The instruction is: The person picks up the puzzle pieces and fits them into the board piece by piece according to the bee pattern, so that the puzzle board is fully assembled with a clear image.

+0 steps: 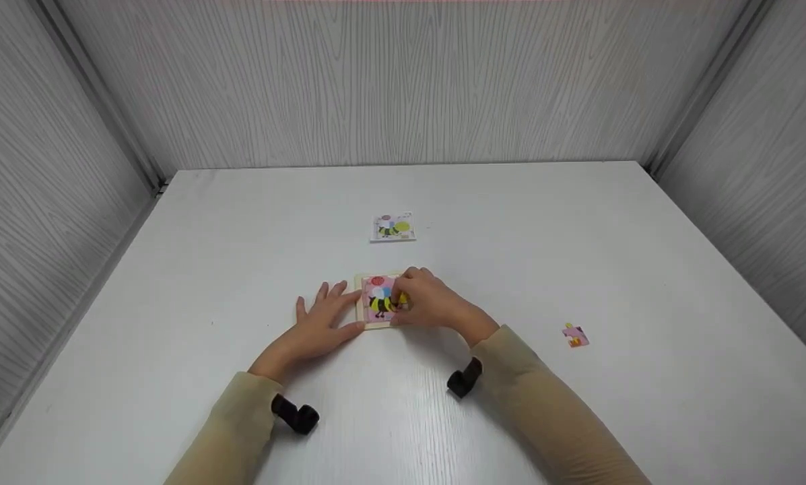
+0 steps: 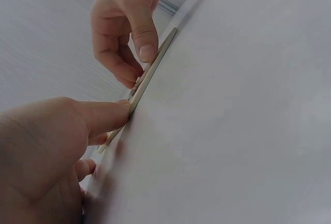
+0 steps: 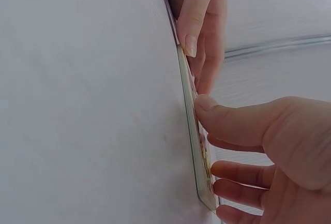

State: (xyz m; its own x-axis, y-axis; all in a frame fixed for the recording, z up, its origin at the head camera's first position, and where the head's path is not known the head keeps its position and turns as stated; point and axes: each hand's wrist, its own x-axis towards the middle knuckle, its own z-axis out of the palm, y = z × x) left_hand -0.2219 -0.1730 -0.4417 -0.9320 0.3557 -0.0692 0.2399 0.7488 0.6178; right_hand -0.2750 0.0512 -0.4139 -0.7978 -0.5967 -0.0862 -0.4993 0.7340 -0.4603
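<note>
A small square jigsaw puzzle (image 1: 377, 310) with a bee on pink lies in a pale wooden tray (image 1: 378, 326). My left hand (image 1: 318, 326) is spread flat at the tray's left side, with thumb and forefinger extended against its edge. Over the right part of the puzzle, my right hand (image 1: 436, 303) has bent fingers and pinches a puzzle piece (image 1: 403, 297) with yellow on it, right at the picture's surface. That hand covers much of the tray's right side. In the right wrist view, the right fingertips (image 3: 216, 168) are close along the tray's edge.
Behind the tray lies a square card (image 1: 393, 229) with a similar bee picture. A loose pink and yellow puzzle piece (image 1: 576, 336) is on the white table (image 1: 645, 256) to the right. Grey wood-grain panels (image 1: 403, 81) stand around the table's back and sides.
</note>
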